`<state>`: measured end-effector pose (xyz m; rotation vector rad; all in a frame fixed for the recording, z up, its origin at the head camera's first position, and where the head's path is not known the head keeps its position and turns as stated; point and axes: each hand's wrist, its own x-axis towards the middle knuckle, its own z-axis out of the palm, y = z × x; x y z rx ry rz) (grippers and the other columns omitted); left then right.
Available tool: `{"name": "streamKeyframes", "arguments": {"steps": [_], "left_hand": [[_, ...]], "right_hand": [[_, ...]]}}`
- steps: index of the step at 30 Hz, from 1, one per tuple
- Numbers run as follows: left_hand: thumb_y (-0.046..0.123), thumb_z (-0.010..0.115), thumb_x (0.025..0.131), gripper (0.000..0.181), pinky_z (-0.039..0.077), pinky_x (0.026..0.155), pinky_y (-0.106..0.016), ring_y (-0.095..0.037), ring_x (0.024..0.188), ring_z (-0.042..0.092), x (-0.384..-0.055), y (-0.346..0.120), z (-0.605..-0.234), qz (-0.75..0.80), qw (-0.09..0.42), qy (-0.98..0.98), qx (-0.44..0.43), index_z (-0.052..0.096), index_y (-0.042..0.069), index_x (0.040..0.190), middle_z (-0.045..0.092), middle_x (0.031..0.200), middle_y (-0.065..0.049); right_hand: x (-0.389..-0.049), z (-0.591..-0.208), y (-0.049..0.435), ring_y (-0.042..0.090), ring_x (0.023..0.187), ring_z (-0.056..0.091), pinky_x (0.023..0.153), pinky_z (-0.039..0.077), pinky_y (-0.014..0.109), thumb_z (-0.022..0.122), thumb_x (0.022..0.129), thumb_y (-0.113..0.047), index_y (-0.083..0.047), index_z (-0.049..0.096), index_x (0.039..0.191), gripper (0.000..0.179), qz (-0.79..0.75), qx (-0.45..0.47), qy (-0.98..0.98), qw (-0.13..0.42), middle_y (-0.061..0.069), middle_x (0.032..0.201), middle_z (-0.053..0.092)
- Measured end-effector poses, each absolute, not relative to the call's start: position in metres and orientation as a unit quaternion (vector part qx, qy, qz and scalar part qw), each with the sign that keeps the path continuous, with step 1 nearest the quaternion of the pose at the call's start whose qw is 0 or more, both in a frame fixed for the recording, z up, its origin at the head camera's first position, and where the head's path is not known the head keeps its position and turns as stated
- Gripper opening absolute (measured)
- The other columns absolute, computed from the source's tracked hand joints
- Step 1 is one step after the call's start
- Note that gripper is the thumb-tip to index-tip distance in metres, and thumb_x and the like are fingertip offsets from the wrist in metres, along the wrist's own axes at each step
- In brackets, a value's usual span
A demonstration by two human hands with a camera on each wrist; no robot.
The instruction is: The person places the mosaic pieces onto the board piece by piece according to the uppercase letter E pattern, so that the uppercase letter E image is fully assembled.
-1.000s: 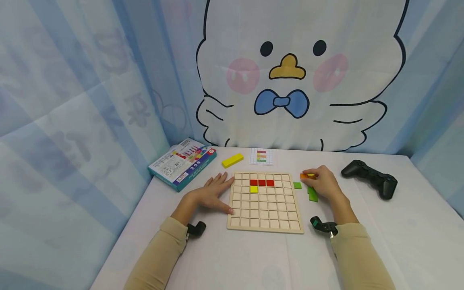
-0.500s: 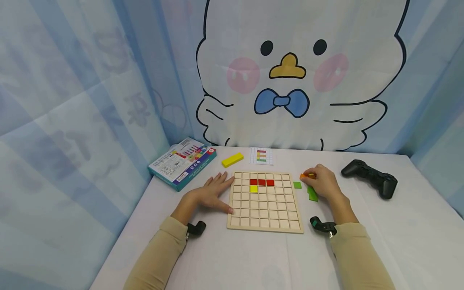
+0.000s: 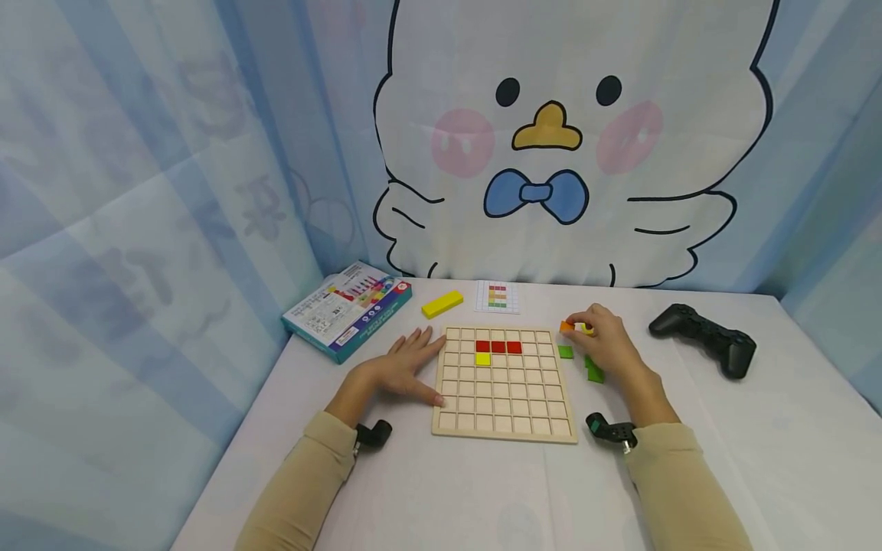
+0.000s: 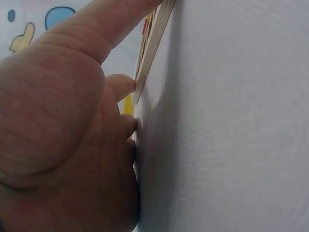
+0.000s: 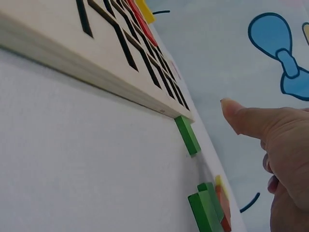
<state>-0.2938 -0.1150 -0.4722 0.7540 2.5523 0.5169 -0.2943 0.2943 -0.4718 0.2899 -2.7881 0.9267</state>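
Beyond the right edge of the wooden board [image 3: 501, 390]: we see a right hand [image 3: 608, 343] pinching an orange tile [image 3: 566, 327], fingertips nearly together.
Orange tile: it has just shifted toward the board; we judge it picked up, not yet placed.
Left hand [image 3: 403, 369]: fingers spread, gripping nothing, thumb touching the board's left edge.
Right wrist view: we find another orange piece [image 5: 224, 208] behind green pieces [image 5: 203, 210], hidden from the head view; the pinched tile doesn't show.
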Motion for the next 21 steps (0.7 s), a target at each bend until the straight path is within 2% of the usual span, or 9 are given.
{"name": "streamKeyframes", "arguments": {"steps": [3,14,21], "left_hand": [[0.073,0.076,0.076,0.122,-0.01,0.131,-0.054,-0.028,0.163,-0.012,-0.294,-0.115,-0.472,0.184,0.213,0.92,0.272,0.011,0.028,0.169,-0.006,0.177,-0.007],[0.072,0.077,0.077,0.122,-0.011,0.131,-0.053,-0.028,0.163,-0.013,-0.293,-0.115,-0.47,0.189,0.219,0.918,0.273,0.01,0.028,0.169,-0.008,0.177,-0.007],[0.072,0.077,0.077,0.122,-0.011,0.131,-0.052,-0.027,0.163,-0.013,-0.293,-0.116,-0.47,0.193,0.221,0.917,0.27,0.01,0.028,0.169,-0.008,0.177,-0.006]], "right_hand": [[-0.296,-0.47,0.287,0.027,0.09,0.044,0.075,0.034,0.036,0.073,0.099,-0.018,0.0,0.074,0.119,0.027,0.313,0.131,-0.935,0.105,0.009,0.093,0.052],[-0.295,-0.459,0.253,0.022,0.083,0.047,0.07,0.037,0.03,0.079,0.092,-0.014,-0.002,0.077,0.111,0.023,0.31,0.253,-0.907,0.13,0.004,0.085,0.054],[-0.291,-0.456,0.231,0.021,0.083,0.047,0.074,0.035,0.03,0.078,0.093,-0.016,-0.005,0.076,0.112,0.022,0.31,0.287,-0.902,0.096,0.0,0.085,0.052]]}}
